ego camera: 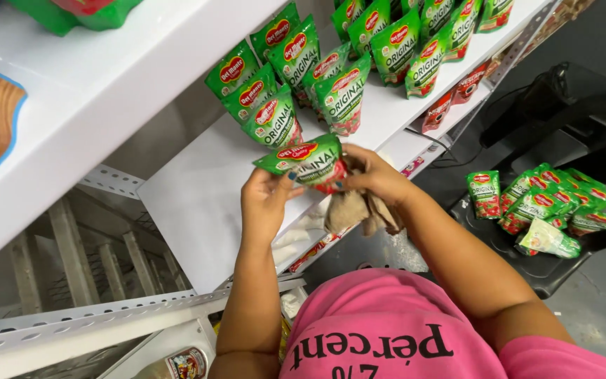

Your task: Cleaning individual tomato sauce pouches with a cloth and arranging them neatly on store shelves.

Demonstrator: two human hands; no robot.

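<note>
My left hand (264, 200) grips the left end of a green sauce pouch (303, 161) with a red lower part, held flat just above the front of the white shelf (198, 196). At the pouch's right end is my right hand (376, 175), which also clutches a crumpled beige cloth (359, 210) hanging below it. Several matching green pouches (275, 119) stand upright on the shelf just behind the held one.
More green pouches (415, 42) line the shelf further right. A dark crate (548, 270) on the grey floor holds a loose heap of the same pouches (548, 203). Another white shelf (92, 91) runs above left, and a metal rail with a jar (187, 363) below.
</note>
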